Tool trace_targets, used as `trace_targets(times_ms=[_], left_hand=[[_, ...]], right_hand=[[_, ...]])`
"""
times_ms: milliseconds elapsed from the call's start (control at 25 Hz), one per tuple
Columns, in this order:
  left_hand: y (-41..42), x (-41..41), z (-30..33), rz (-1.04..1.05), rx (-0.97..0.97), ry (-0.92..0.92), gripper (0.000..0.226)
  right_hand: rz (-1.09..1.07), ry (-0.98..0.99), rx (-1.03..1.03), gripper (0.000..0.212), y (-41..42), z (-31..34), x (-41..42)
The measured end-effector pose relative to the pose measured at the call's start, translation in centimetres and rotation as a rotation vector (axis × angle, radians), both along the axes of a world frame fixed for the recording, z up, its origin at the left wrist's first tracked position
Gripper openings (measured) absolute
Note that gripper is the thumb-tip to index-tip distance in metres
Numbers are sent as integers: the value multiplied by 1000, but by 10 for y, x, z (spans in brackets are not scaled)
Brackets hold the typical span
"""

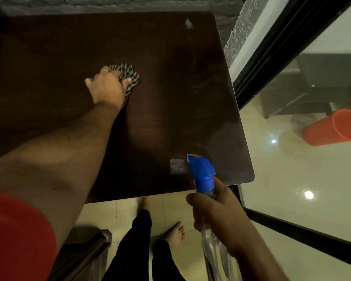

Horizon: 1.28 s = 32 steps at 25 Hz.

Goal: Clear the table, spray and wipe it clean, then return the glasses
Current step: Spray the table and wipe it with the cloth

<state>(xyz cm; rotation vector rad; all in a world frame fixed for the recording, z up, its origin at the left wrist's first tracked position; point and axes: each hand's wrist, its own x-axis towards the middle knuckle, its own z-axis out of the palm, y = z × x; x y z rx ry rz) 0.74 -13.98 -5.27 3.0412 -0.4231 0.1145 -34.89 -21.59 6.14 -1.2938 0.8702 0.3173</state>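
**Counter wipe: cloth on surface, sprayer held at near edge**

Left hand [107,86]: reaches out over the middle of the counter [49,57]. The grip is closed on a checked cloth [128,75]; fingers and thumb curl round the bunched fabric, which sits against the dark wood surface. Part of the cloth sticks out beyond the fingers on the far side, and a strip trails back beside the wrist. The arm is bare below a red sleeve [16,236].

Right hand [215,211]: held at the near right corner of the counter, just off its edge. The grip is closed round the neck of a clear spray bottle [211,246]. The blue spray head [202,171] points toward the far side, over the counter. The bottle body hangs below the hand, above the floor.

Counter surface: dark brown, glossy in patches. A pale smear shows just beside the nozzle near the front edge, and a second pale mark near the far right corner. Whether these are liquid or reflections cannot be told.

Surroundings: an orange cup [330,128] appears past the glass panel [292,169] on the right, tilted on its side as seen. No drinking glasses appear in view. Below the counter edge, two legs in dark trousers and bare feet stand on pale tiled floor [101,211]. A chair back [85,254] shows at lower left.
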Motion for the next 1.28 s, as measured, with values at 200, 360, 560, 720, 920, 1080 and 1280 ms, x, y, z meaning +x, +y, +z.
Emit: trace_targets(times_ms=[200,360,560,720,920,1080,1280], left_hand=[[2,-13,-2,-11,-55,13,39],[9,-38,-7,-90,-90,6,37],[19,-139,-3,-407,-207,150,31],[80,-218,-5,-825,-192,223,31],[47,-72,-1,-145,-67,22,34],[-26,-117,11,-335,-80,184,34],[75,-231,0,-664,-178,201,28]], right_hand=[[48,85,1,30,8,-5,-22],[91,102,4,28,18,-5,-30],[-44,29,-32,30,9,-5,-10],[-85,-61,-135,20,-5,1,-5],[-69,-58,-139,20,-6,4,-11],[-67,-94,-100,19,-2,7,-7],[-74,-150,-84,17,-7,15,-5]])
